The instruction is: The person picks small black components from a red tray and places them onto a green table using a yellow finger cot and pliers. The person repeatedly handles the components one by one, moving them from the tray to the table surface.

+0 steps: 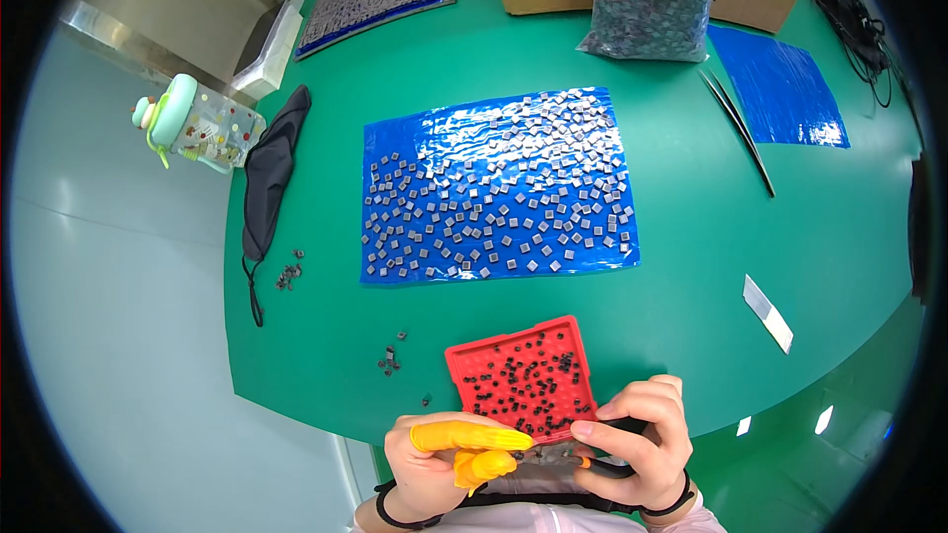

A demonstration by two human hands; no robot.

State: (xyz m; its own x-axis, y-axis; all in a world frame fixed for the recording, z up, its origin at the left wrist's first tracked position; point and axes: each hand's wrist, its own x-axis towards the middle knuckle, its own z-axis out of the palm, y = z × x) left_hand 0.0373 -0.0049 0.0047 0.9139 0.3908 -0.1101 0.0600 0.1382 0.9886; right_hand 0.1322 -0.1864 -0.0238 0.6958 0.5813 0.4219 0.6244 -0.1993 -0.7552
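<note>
My left hand (434,464), with yellow covers on its thumb and forefinger, is closed in a pinch beside the near edge of a red tray (454,365). A small dark bit shows at its fingertips, too small to name. My right hand (642,439) is wrapped round a black-handled tool (610,469) with an orange part. Its working end is hard to make out, and its thumb lies by the tray's near right corner. Many small black pieces (523,375) lie scattered in the tray, which sits tilted at the table's near edge.
Beyond the tray, a blue sheet (395,138) carries many small grey squares. Loose pieces (389,362) lie left of the tray. Further out are black tweezers (741,128), a white strip (768,314), a black strap-like pouch (269,178), a bottle (212,123) and a bag of pieces (652,0).
</note>
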